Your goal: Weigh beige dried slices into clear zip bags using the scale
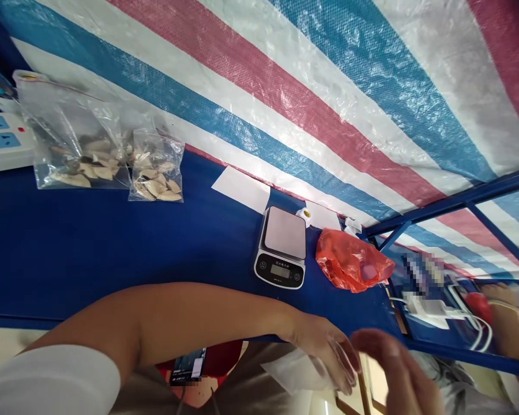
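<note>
My left hand point(324, 346) reaches across below the table's front edge, its fingers curled around a small translucent plastic bag point(292, 369) that hangs under the palm. Close beside its fingertips is my right hand point(398, 369), blurred, with the thumb side showing and most fingers out of sight. Whether the right hand touches the bag I cannot make out. On the blue table point(155, 248), just beyond my left wrist, stands a kitchen scale point(285, 230) with a bare plate. A crumpled red plastic bag point(350, 259) lies to the scale's right.
Two clear zip bags with pale dried slices, a larger one point(82, 144) and a smaller one point(158, 173), lean at the back left by a power strip point(4, 141). White paper point(244, 187) lies behind the scale. A phone point(188, 367) is below. Another person's arm point(508, 323) is at right.
</note>
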### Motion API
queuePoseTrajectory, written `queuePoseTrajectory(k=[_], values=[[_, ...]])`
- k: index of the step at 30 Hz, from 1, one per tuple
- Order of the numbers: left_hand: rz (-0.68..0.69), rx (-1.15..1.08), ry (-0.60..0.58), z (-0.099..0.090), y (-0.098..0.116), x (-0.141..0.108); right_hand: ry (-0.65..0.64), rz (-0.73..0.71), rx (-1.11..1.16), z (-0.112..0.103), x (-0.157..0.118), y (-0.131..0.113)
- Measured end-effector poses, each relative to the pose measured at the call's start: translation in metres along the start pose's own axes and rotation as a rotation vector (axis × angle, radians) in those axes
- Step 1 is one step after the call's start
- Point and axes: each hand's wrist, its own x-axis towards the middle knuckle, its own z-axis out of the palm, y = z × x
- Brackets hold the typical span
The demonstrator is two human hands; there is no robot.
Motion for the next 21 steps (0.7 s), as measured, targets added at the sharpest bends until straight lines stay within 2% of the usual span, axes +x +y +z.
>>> queuePoseTrajectory(k=[2, 4, 7, 9, 11, 13, 16, 21], values=[[-0.024, -0.087, -0.005, 0.000, 0.000, 0.002, 0.157, 0.079, 0.049, -0.008, 0.046, 0.018], [-0.055, -0.131, -0.003, 0.000, -0.001, 0.003, 0.220, 0.177, 0.087, -0.008, 0.099, 0.030], [-0.073, -0.112, -0.007, -0.002, -0.001, 0.003, 0.132, 0.298, 0.010, -0.002, 0.165, 0.027], [-0.060, -0.097, -0.013, -0.003, 0.000, 0.002, 0.090, 0.294, 0.042, 0.001, 0.189, 0.013], [-0.045, -0.106, -0.009, -0.005, 0.001, 0.001, 0.038, 0.233, 0.133, 0.000, 0.198, -0.003], [-0.040, -0.127, -0.002, -0.005, 0.002, 0.000, -0.053, 0.111, 0.329, -0.004, 0.198, -0.014], [-0.057, -0.159, 0.004, -0.004, 0.004, 0.000, -0.125, -0.047, 0.456, -0.005, 0.193, -0.014], [-0.121, -0.168, -0.002, -0.003, 0.008, 0.001, 0.037, -0.008, -0.056, 0.017, 0.191, 0.008]])
